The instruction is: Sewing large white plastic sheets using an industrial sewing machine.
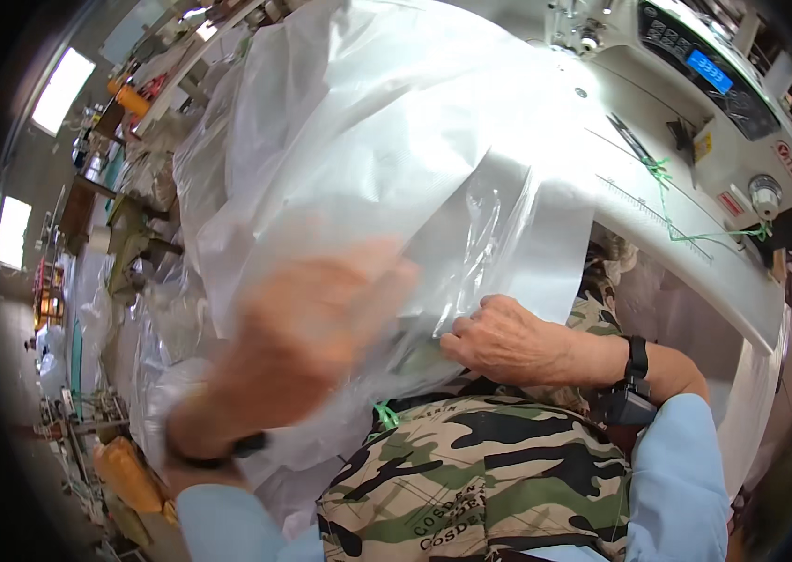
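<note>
The big white sheet (pixel 368 122) spreads out left of the sewing machine (pixel 747 150). Nearer the person than the machine, the right hand (pixel 503 339) has its fingers curled tight on some shiny clear plastic (pixel 494 225). The left hand (pixel 307 323), farther left of the machine, is too blurry to tell if its fingers are wide or narrow.

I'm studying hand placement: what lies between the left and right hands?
Plastic sheeting lies between the left hand and right hand, in the head view.
</note>
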`<state>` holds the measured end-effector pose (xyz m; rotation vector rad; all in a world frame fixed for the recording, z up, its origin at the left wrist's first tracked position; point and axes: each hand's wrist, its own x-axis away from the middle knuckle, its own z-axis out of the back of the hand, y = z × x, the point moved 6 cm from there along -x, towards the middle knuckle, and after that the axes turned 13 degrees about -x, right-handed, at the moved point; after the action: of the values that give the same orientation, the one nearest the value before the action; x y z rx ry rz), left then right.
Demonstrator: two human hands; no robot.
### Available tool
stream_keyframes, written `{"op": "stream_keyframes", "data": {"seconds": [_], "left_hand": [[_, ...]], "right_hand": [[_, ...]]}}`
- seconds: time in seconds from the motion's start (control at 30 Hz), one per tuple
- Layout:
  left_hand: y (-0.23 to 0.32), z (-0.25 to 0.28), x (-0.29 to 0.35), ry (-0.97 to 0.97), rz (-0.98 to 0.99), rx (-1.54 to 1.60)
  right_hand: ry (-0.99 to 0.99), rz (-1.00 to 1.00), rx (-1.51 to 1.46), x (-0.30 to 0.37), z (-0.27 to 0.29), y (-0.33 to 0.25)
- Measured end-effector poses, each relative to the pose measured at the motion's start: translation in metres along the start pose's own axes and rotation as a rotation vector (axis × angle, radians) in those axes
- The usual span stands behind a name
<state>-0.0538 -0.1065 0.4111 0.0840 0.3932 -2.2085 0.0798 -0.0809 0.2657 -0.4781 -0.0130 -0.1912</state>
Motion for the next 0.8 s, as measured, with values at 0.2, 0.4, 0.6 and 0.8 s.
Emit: {"op": "stream_keyframes", "data": {"seconds": [0.2,0.4,0.6,0.8], "left_hand": [[-0.023,-0.132,-0.001,0.049,0.461,-0.182],[-0.055,-0.17,0.098,0.06,0.886,-0.349],[-0.133,-0.213,0.143,0.191,1.152,0.032],[-0.254,-0.155,0.191,0.298,1.065,0.191]], "right_hand": [[-0.007,-0.368,-0.044,0.078,-0.061,0.079],[0.436,-0.175,-0.182,0.046,0.059,0.044],[0.717,0.255,-0.09,-0.03,0.016,0.069],[0.002,-0.188,-0.035,-0.073,-0.1,0.127]]}}
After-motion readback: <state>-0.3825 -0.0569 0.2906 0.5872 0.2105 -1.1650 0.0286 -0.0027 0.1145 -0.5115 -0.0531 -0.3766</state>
